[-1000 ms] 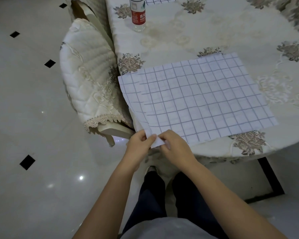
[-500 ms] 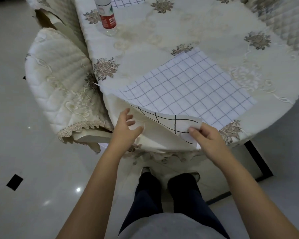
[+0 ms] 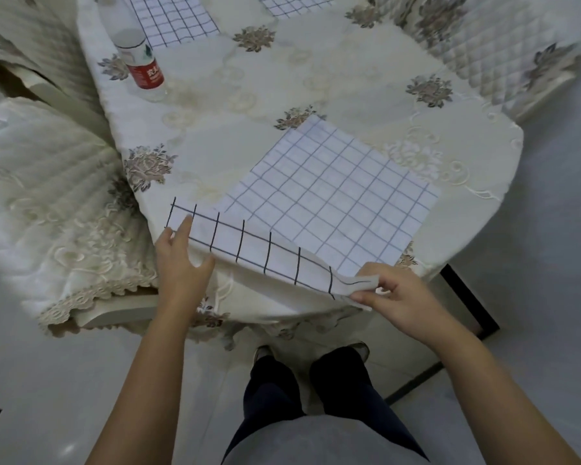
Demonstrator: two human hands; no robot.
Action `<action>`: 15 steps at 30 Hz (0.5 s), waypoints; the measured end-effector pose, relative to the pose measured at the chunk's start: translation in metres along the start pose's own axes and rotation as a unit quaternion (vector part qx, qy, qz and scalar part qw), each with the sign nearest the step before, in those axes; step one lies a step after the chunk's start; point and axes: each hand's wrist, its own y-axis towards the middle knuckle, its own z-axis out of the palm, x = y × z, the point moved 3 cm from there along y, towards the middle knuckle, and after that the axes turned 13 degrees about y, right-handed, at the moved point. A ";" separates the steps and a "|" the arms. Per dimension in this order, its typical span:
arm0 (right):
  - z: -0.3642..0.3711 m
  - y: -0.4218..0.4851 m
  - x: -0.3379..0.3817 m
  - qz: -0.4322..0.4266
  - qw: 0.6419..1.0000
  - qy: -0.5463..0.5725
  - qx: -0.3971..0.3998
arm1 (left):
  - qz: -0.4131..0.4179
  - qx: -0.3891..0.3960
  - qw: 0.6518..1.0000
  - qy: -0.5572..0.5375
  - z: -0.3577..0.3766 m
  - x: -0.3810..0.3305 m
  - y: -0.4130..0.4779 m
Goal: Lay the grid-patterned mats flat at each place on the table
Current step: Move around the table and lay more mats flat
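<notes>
**Asker:** While you have that one in your fingers, how many places are done?

**Me:** Two that I can see. One white grid-patterned mat [image 3: 171,18] lies flat just behind the clear plastic bottle with a red label [image 3: 141,58]. A second flat mat [image 3: 289,3] lies further right of the bottle. Both are only partly in view.

**Asker:** And the one you're on?

**Me:** The white cloth mat with grid lines [image 3: 332,196] sits nearer me than the bottle, off to its right. Its far part lies flat, but the near strip is folded back, dark lines up.

**Asker:** Your hands?

**Me:** My left hand [image 3: 182,263] rests straight-fingered on the strip's left end, gripping nothing. My right hand [image 3: 393,293] pinches its right corner, raised.

**Asker:** What's left?

**Me:** Unfolding that strip and smoothing it, I'd say. I cannot tell whether places beyond the bottle lack mats.
</notes>
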 end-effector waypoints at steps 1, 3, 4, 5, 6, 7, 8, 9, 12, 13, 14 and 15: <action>0.002 0.000 -0.002 0.004 1.000 -0.014 0.009 | -0.009 0.004 1.000 -0.005 0.001 0.004 0.000; 0.008 -0.002 -0.003 0.011 0.999 -0.038 0.034 | -0.028 0.002 1.000 -0.014 -0.001 0.012 -0.002; 0.010 -0.003 -0.004 0.017 0.998 -0.039 0.045 | -0.035 -0.002 0.999 -0.017 -0.002 0.016 -0.003; 0.013 -0.003 -0.004 0.022 0.998 -0.037 0.055 | -0.041 -0.004 0.999 -0.024 -0.002 0.020 -0.004; 0.016 -0.003 -0.004 0.027 0.997 -0.041 0.062 | -0.053 -0.004 0.998 -0.040 -0.003 0.023 -0.006; 0.018 -0.004 -0.004 0.032 0.996 -0.049 0.067 | -0.072 -0.003 0.995 -0.064 -0.002 0.027 -0.006; 0.021 -0.004 -0.004 0.040 0.995 -0.057 0.076 | -0.099 0.001 0.991 -0.095 -0.002 0.029 -0.007; 0.027 -0.003 -0.002 0.046 0.993 -0.065 0.089 | -0.129 0.006 0.983 -0.130 -0.001 0.030 -0.008; 0.050 -0.001 0.002 0.045 0.985 -0.088 0.138 | -0.201 0.038 0.956 -0.213 0.002 0.032 -0.013; 0.059 0.000 0.004 0.037 0.980 -0.110 0.160 | -0.209 0.038 0.951 -0.226 0.003 0.033 -0.015; 0.068 0.000 0.006 0.027 0.974 -0.133 0.182 | -0.216 0.036 0.948 -0.230 0.003 0.035 -0.017; 0.076 0.000 0.007 0.020 0.968 -0.146 0.204 | -0.225 0.035 0.946 -0.232 0.003 0.037 -0.018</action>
